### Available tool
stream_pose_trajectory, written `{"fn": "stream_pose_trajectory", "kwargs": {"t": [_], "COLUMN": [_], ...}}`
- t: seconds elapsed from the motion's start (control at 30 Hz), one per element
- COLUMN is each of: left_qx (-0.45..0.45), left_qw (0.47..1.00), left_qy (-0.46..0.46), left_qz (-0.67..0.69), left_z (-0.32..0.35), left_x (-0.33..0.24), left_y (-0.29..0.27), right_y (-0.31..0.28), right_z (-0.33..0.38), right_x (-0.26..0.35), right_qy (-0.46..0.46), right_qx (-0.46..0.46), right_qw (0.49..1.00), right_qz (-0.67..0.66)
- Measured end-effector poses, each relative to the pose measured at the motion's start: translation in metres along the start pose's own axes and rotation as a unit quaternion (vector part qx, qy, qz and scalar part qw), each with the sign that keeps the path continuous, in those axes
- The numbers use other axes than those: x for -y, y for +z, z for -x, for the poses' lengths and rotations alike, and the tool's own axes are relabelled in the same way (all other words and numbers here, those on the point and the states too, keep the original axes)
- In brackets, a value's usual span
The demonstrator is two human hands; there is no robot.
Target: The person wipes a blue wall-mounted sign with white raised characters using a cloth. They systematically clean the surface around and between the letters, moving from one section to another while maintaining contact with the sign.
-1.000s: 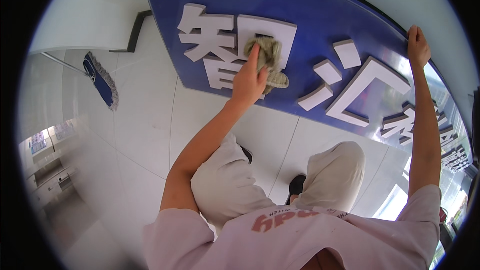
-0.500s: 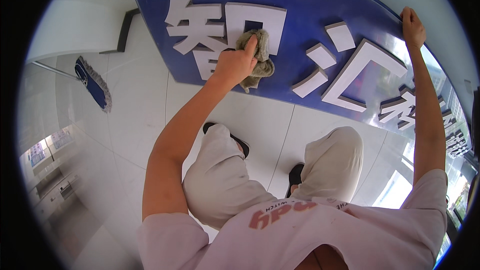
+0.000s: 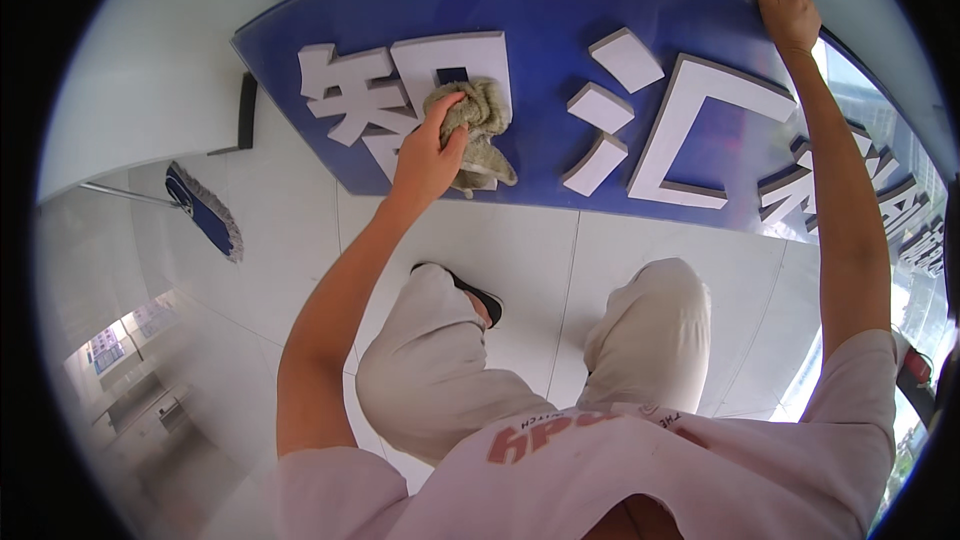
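A blue sign panel (image 3: 540,10) with raised white characters stands in front of me. My left hand (image 3: 430,155) is closed around a shaggy greenish-grey cloth (image 3: 478,110), pressing it against the white left-hand character (image 3: 465,48). Part of the cloth hangs down over the lower portion of that character. At the upper right, my right hand (image 3: 788,12) grips the panel's top edge, its fingers partly hidden behind the rim. Below that arm, smaller white characters (image 3: 790,190) continue along the panel.
A flat mop (image 3: 205,212) with a blue head and grey fringe lies on the pale tiled floor (image 3: 520,250) at left. A white curved wall or counter (image 3: 150,70) rises behind it. My bent knees are close below the panel. Bright glass is at far right.
The view has shifted, so the panel sits further left. My left index finger, stretched out over the cloth before, is now bent around it. The right hand stays on the top edge.
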State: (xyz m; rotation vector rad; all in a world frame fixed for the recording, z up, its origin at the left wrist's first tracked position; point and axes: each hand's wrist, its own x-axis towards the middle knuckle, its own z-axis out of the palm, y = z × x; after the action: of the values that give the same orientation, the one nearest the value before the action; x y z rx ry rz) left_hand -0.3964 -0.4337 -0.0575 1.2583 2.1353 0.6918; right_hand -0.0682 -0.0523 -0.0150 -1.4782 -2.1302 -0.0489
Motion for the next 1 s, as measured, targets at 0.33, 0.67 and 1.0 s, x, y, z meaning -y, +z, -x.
{"fn": "stream_pose_trajectory", "kwargs": {"t": [0.33, 0.67, 1.0], "left_qx": [-0.292, 0.017, -0.207], "left_qw": [0.935, 0.983, 0.947], "left_qy": [0.187, -0.099, 0.21], "left_qz": [-0.075, -0.151, -0.128], "left_z": [-0.095, 0.112, 0.007], "left_x": [-0.097, 0.15, 0.036], "left_y": [0.057, 0.207, 0.152], "right_y": [0.004, 0.007, 0.006], "right_z": [0.006, 0.014, 0.002], "right_x": [0.023, 0.032, 0.014], "right_qy": [-0.042, -0.051, -0.023], "right_qx": [-0.076, -0.098, -0.101], "right_qw": [0.995, 0.989, 0.992], "right_qz": [-0.048, -0.1, -0.075]}}
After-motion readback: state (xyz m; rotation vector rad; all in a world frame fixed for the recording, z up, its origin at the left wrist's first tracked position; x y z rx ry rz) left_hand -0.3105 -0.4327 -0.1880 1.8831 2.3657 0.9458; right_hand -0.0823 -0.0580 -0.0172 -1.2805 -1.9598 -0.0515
